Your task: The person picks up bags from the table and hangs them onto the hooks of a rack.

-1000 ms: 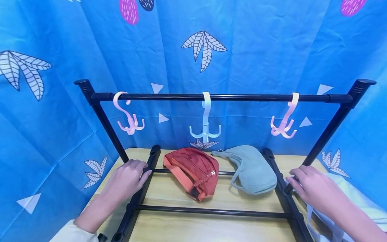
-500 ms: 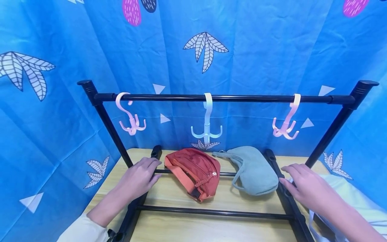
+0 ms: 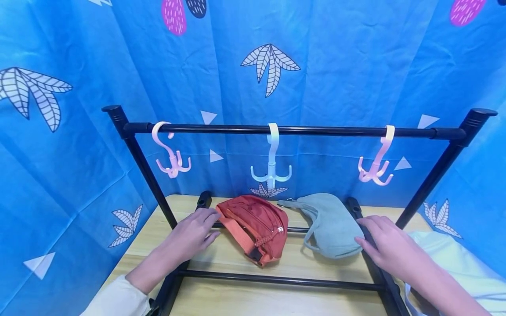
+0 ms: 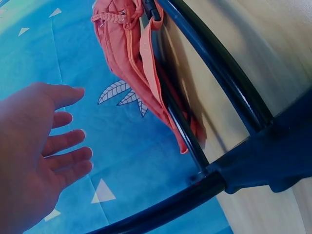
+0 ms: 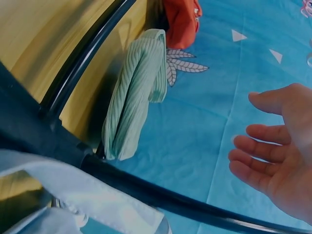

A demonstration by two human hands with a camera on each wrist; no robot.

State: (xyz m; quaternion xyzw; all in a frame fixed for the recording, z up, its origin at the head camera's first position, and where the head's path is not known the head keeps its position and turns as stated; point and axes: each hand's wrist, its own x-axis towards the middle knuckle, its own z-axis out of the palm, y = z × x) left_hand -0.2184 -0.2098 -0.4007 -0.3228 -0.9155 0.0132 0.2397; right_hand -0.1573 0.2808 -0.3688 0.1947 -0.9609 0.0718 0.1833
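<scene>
My left hand (image 3: pixel 193 232) hovers just left of a red waist bag (image 3: pixel 262 226), its fingertips near the orange strap; whether they touch is unclear from the head view. The left wrist view shows that hand (image 4: pixel 44 151) with nothing in it, fingers loosely bent. A pale green shoulder bag (image 3: pixel 334 230) lies to the right of the red one, and my right hand (image 3: pixel 389 245) is beside it. In the right wrist view, this hand (image 5: pixel 273 146) holds nothing and is apart from the ribbed green bag (image 5: pixel 134 92).
A black rack's top bar (image 3: pixel 328 131) carries a pink hook (image 3: pixel 173 164) at left, a light blue hook (image 3: pixel 271 164) in the middle and another pink hook (image 3: pixel 377 162) at right. A lower bar (image 3: pixel 284 281) crosses the wooden table (image 3: pixel 276 303). A whitish bag (image 3: pixel 450 254) lies at right.
Both hands have moved inward from the rack's side posts, the left rightward to the red waist bag and the right leftward to the green bag. The bags stay in place.
</scene>
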